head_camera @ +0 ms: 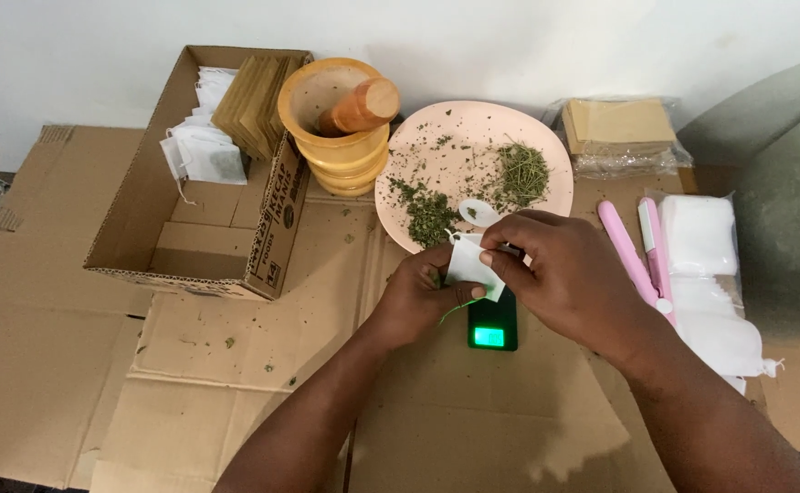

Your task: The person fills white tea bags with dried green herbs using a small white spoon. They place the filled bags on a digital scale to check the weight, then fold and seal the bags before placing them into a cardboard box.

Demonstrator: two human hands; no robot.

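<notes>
Both my hands hold a small white tea bag [470, 263] over a little black scale [493, 326] with a lit green display. My left hand [415, 295] pinches the bag's lower left side. The upper right edge is gripped by my right hand [566, 277]. A green thread hangs from the bag toward the scale. Just behind the bag lies a pale pink plate [475, 137] with piles of dried green herbs [521, 173] and a small white spoon [478, 213].
A wooden mortar with pestle [341, 119] stands left of the plate. An open cardboard box [201, 173] holds filled tea bags and brown envelopes. A pink handheld sealer [637, 251] and a pack of white bags [706, 274] lie at right. Flattened cardboard covers the surface.
</notes>
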